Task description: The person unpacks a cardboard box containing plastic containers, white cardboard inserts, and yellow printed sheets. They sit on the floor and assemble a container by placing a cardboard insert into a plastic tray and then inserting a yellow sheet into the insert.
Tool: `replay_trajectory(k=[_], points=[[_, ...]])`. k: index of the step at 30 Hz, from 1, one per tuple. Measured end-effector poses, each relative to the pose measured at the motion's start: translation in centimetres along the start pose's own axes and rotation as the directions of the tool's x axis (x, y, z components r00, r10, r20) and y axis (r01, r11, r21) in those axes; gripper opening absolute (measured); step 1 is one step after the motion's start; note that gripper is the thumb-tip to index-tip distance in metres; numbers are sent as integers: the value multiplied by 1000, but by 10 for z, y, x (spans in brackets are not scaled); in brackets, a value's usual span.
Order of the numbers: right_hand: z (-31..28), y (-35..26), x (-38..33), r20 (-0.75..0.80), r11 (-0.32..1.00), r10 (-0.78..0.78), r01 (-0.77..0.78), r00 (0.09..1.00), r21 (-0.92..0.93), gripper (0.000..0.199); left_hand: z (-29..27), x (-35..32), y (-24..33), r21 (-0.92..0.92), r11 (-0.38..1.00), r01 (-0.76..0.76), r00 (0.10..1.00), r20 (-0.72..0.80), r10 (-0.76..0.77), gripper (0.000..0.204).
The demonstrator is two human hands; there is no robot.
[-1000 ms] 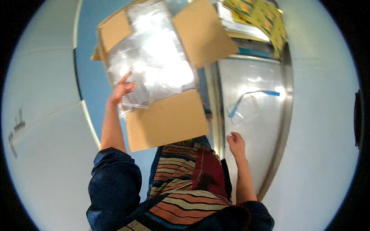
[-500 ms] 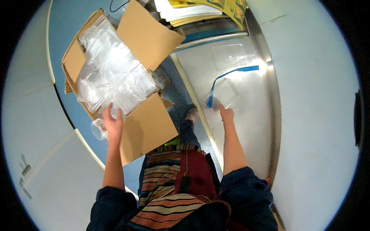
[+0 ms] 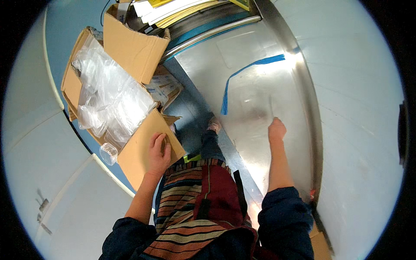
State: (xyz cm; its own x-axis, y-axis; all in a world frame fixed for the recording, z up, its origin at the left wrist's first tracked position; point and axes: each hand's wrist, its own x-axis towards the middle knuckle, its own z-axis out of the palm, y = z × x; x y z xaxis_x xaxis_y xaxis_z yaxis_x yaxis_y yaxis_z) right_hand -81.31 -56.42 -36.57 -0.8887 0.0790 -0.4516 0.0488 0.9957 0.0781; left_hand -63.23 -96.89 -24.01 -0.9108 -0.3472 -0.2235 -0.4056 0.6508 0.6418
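My left hand (image 3: 159, 154) is over the front flap (image 3: 135, 162) of a cardboard box, its fingers loosely bent and a little apart, with nothing in them. Inside the box lie clear plastic containers (image 3: 115, 97) in crumpled clear film. My right hand (image 3: 277, 129) is closed low over the metal table (image 3: 286, 104). From its fingertips a see-through plastic container (image 3: 255, 104) reaches left; only faint edges of it show. Beyond it a blue strip (image 3: 226, 89), bent and frayed at its ends, lies on the metal.
A faint clear rectangular piece (image 3: 240, 47) lies farther back on the table. Past the metal rail (image 3: 212, 34) are stacked white and yellow sheets (image 3: 173, 11). A round clear plastic piece (image 3: 108, 153) hangs by the box's near left corner. A pale wall (image 3: 359, 130) rises at the right.
My left hand has left the plastic at the box's near end and moved right, over the flap. My right hand has shifted right with the clear container. The view has shifted too.
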Motion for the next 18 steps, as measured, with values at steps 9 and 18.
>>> replay_trajectory(k=[9, 18], points=[[-26, 6, 3, 0, 982, -35, 35, 999, 184, 25, -11, 11, 19, 54, 992, 115, 993, 29, -117, 38], [-81, -40, -103, 72, 812, -365, 280, 928, 513, 25, -58, 198, 68, -119, 986, -118, 914, -401, 61, 29]])
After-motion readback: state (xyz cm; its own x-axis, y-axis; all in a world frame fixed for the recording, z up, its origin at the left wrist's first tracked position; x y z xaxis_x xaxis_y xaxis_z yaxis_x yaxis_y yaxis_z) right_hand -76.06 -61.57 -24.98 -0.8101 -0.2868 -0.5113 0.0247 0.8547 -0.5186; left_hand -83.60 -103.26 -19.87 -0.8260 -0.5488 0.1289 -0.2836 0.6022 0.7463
